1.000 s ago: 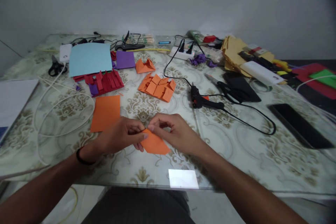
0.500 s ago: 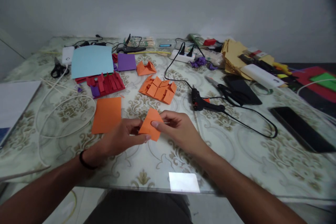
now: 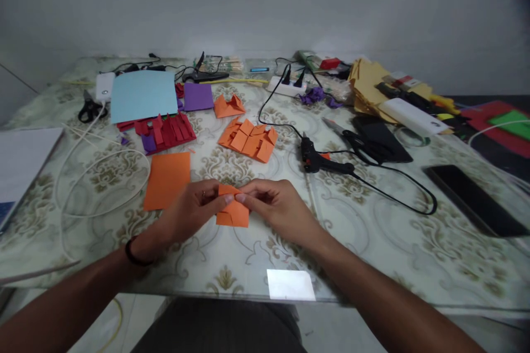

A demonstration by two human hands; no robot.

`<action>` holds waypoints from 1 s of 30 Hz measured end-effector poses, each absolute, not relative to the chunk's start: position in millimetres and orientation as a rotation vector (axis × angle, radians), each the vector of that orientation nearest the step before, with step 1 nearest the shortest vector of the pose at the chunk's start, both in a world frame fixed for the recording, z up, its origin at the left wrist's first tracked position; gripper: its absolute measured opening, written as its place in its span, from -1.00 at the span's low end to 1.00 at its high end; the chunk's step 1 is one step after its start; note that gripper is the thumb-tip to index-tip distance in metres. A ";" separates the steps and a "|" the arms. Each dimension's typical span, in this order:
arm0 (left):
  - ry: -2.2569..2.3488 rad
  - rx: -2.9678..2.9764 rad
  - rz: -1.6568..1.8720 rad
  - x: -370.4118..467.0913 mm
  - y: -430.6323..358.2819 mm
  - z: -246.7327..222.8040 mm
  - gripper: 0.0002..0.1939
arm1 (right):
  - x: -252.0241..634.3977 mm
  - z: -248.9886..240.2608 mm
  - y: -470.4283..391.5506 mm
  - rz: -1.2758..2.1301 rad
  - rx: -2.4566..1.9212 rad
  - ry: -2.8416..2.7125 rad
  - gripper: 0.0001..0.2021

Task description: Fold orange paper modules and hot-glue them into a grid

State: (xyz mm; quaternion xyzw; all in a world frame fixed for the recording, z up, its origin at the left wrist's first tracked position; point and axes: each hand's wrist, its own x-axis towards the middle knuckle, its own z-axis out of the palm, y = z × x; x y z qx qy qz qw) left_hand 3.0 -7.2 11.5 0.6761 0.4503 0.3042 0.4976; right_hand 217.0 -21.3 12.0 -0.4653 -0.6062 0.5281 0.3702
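Observation:
Between my two hands is a small piece of folded orange paper (image 3: 233,214), its lower part showing crease lines. My left hand (image 3: 194,207) pinches its left side, thumb on top. From the right, my right hand (image 3: 275,204) grips it too, with the two thumbtips almost meeting near its upper middle. The fingers behind the paper are partly hidden. A flat orange sheet (image 3: 168,179) lies just beyond my left hand. Farther back sit a folded orange paper piece (image 3: 248,140) and a smaller orange one (image 3: 229,106).
A black glue gun (image 3: 317,157) with its cord, scissors (image 3: 364,146) and a phone (image 3: 476,198) lie to the right. At the left are red folded papers (image 3: 171,131), a light blue sheet (image 3: 143,94), a purple sheet (image 3: 198,96) and a looped white cable (image 3: 105,212). A power strip (image 3: 287,86) sits behind.
The orange paper has turned from a slant to nearly upright and squared. My left thumb has moved up onto its face, and the two thumbs have come together.

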 end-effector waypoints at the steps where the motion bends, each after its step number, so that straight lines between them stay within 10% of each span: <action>1: 1.080 1.620 0.781 3.0 -7.2 9.9 -0.75 | 216.0 11.6 -21.8 1.369 -1.185 -1.521 -0.77; 30: 0.961 1.652 0.959 -4.3 -16.2 23.9 -0.78 | 218.4 16.2 -26.5 1.207 -1.074 -1.589 -0.89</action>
